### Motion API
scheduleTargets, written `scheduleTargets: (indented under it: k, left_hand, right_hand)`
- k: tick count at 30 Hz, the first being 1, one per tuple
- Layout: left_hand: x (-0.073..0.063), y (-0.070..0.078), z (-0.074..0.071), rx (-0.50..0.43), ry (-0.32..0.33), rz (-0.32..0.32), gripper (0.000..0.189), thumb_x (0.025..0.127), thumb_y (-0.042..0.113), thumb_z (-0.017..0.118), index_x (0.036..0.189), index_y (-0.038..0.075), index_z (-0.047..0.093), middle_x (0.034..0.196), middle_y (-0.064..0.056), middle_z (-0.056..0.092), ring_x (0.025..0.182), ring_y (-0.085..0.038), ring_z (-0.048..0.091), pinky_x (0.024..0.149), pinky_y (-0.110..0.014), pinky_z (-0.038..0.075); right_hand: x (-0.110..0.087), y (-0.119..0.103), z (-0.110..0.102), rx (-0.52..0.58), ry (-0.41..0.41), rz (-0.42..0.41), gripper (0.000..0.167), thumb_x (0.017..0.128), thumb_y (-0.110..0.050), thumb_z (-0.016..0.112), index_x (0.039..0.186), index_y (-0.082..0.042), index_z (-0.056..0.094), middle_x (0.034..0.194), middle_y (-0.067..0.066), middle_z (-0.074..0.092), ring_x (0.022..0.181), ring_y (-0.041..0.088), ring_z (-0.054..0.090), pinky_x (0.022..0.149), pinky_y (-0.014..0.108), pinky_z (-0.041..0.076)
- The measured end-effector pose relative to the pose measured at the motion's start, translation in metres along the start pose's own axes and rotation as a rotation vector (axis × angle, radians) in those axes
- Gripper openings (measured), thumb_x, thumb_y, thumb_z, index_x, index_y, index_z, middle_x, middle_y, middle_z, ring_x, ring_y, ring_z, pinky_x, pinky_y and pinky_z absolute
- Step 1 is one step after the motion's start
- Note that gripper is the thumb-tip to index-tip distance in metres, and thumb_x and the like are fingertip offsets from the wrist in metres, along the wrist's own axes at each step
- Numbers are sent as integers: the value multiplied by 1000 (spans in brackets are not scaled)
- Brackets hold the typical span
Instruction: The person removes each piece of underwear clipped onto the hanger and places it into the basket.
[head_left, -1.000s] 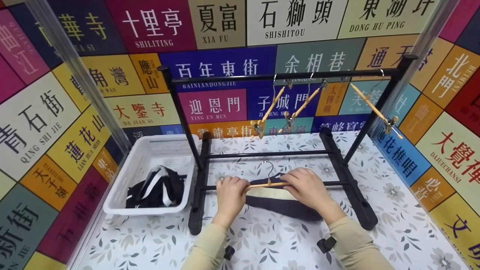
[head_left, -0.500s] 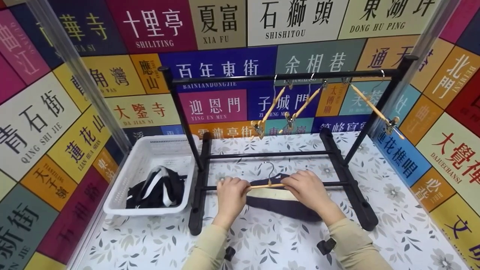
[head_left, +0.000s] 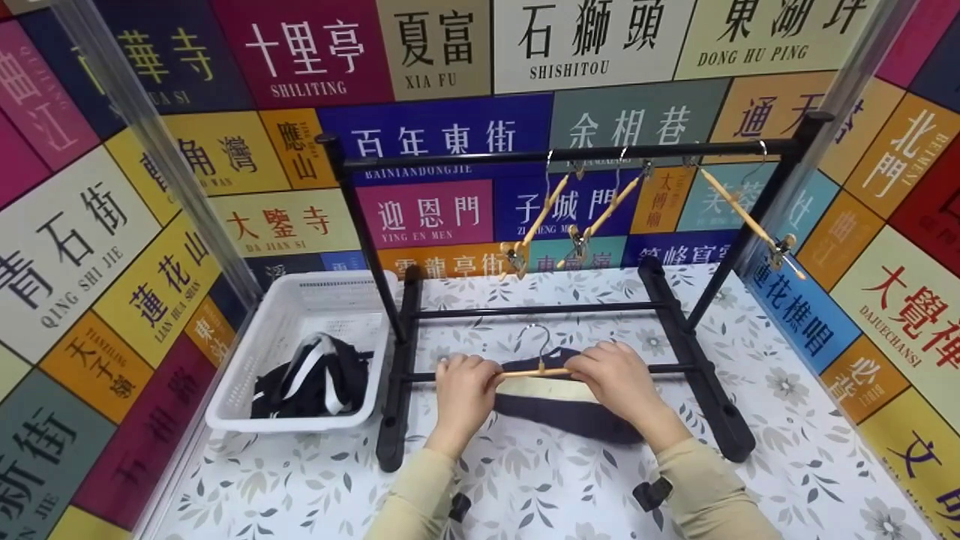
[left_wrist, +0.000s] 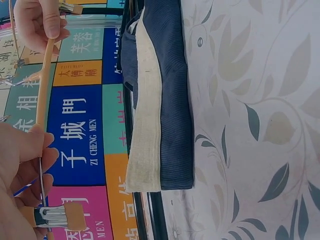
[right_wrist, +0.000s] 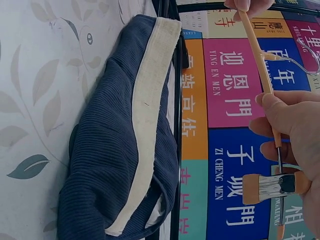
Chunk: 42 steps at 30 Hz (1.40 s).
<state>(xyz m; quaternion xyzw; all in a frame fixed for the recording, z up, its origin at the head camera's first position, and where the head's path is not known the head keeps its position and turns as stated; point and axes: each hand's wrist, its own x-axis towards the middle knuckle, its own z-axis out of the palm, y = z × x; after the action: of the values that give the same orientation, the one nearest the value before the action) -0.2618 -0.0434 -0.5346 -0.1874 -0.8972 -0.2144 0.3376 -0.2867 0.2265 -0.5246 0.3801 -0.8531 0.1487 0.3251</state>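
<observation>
My left hand [head_left: 466, 386] and right hand [head_left: 619, 382] each grip one half of a wooden clip hanger [head_left: 538, 372], held level in front of the rack, its metal hook pointing up. A wooden-padded clip [left_wrist: 60, 216] sits beyond the left fingers; another clip [right_wrist: 272, 187] is beside the right fingers. Nothing hangs from either. Below the hanger, a navy ribbed garment [head_left: 551, 417] with a cream band [right_wrist: 151, 100] lies on the table, apart from the hanger in both wrist views. Its right part is hidden behind my right hand in the head view.
A black garment rack [head_left: 450, 158] stands across the table, with several similar clip hangers [head_left: 616, 204] on the right half of its top bar. To its left, a white plastic basket [head_left: 217, 412] holds black-and-white cloth [head_left: 337, 367]. Walls with printed signs enclose the patterned table [head_left: 525, 495].
Both hands hold the hanger almost in the same place throughout. The garment, basket and rack have not moved.
</observation>
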Motion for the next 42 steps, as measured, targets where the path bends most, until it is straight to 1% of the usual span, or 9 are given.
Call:
scheduleTargets:
  k: [4,10,13,16,20,25,31,36,42]
  left_hand:
    - [1,2,-1,-28,-32,-9,7,84,24,78,85,20,73,84,5,69,80,-20,59,79,-45,38]
    - [4,4,-1,-55,-28,20,7,84,23,78,87,20,73,87,6,70,86,-19,61,85,-46,39]
    - [4,5,-1,-59,-34,28,9,83,22,79,89,20,73,89,5,70,89,-20,61,88,-48,39]
    - [3,7,0,-70,-39,38,12,81,19,80,91,19,73,91,5,70,90,-20,61,89,-49,38]
    - [1,9,4,-87,-31,69,16,80,16,81,94,18,73,92,4,70,92,-20,61,87,-48,39]
    - [-2,12,8,-78,-37,100,15,82,18,79,96,18,73,94,5,70,96,-21,61,86,-45,40]
    - [-6,14,11,-57,-91,86,16,82,21,78,98,20,74,97,6,70,97,-19,61,86,-44,41]
    - [-9,14,17,-58,-129,73,19,82,21,79,100,19,74,98,4,70,95,-19,61,84,-42,40]
    - [-11,15,23,-53,-186,71,22,83,25,77,104,18,74,103,3,71,98,-19,62,83,-41,43]
  right_hand:
    - [-2,1,0,-9,13,9,15,77,-13,80,90,-17,74,82,-4,68,72,21,59,63,39,44]
    - [-7,4,-1,-23,14,36,13,78,-15,81,89,-17,74,80,-3,69,70,22,60,62,40,44]
    - [-11,6,-2,-23,6,70,12,79,-14,81,89,-16,75,79,-3,69,69,22,60,61,41,45]
    - [-17,7,-2,-23,-7,115,13,79,-13,81,89,-16,75,79,-3,69,71,23,61,62,42,45]
    - [-24,9,-2,-35,-22,169,14,79,-12,81,90,-17,75,80,-3,69,74,25,62,66,45,47]
    - [-33,11,-1,-50,-12,220,15,79,-12,81,91,-16,74,81,-1,69,73,26,61,66,46,47]
    - [-42,13,-2,-60,1,302,17,79,-12,82,93,-16,75,83,-1,70,74,26,62,65,45,46]
    - [-48,13,-2,-61,-13,361,16,79,-12,82,93,-16,75,83,-1,70,73,26,61,68,46,46]
    - [-54,13,-2,-64,-35,416,14,80,-12,82,92,-16,75,86,2,71,77,29,62,70,48,46]
